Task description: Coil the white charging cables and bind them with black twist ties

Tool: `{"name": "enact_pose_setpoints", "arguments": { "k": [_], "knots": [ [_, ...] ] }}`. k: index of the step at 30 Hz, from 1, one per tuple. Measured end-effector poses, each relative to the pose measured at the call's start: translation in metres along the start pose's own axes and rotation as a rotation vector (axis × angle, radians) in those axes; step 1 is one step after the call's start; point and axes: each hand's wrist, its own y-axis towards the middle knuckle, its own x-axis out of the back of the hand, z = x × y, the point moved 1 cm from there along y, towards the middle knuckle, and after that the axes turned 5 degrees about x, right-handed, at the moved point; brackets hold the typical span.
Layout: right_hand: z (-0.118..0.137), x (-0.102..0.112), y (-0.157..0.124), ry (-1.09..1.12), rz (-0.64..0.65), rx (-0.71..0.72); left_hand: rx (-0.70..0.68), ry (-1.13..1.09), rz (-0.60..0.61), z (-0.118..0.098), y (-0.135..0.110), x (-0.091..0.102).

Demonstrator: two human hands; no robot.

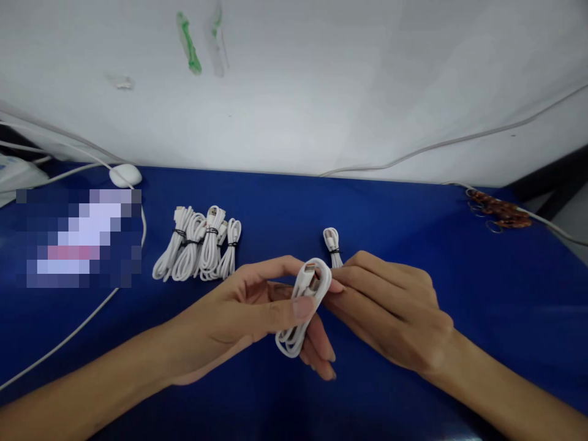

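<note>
My left hand is closed around a coiled white USB cable, with the thumb pressed on its front. The cable's plug ends show at the top of the coil, and no black tie can be seen around it. My right hand is against the right side of this coil, fingers drawn together; its fingertips are partly hidden, so what they pinch cannot be made out. Just beyond the right hand lies a tied white cable, partly covered by it. Several white cables, bundled with black ties, lie side by side to the left.
The blue table meets a white wall at the back. A white oval device with cords and a blurred-out patch are at left. Brown strands with metal rings lie at the far right.
</note>
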Motion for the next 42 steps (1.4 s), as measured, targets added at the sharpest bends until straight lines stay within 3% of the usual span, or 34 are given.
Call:
{"name": "enact_pose_setpoints", "arguments": {
  "k": [5,10,13,16,22,25,28,36,42],
  "knots": [
    [-0.007,0.0,0.001,-0.04,0.047,-0.038,-0.069,0.01,-0.003,-0.001,-0.003,-0.002],
    [-0.004,-0.001,0.009,0.118,-0.056,-0.298,-0.238,-0.055,-0.325,-0.007,-0.003,-0.001],
    [0.003,0.001,0.013,0.267,-0.087,-0.495,-0.273,0.079,-0.54,-0.008,-0.001,0.002],
    [0.008,0.003,0.014,0.342,-0.103,-0.595,-0.248,0.244,-0.627,-0.005,0.0,0.004],
    [0.012,0.001,0.013,0.332,-0.164,-0.655,-0.219,0.235,-0.69,0.001,0.001,0.005],
    [0.014,0.0,0.013,0.344,-0.176,-0.656,-0.19,0.222,-0.652,0.003,0.004,0.006],
    [0.016,-0.001,0.013,0.379,-0.166,-0.668,-0.192,0.257,-0.613,0.004,0.005,0.006],
    [0.014,-0.005,0.013,0.528,-0.101,-0.807,-0.235,0.289,-0.659,0.005,0.001,0.006],
    [0.015,-0.004,0.012,0.567,-0.081,-0.779,-0.24,0.245,-0.591,0.006,0.004,0.004]
  ]
}}
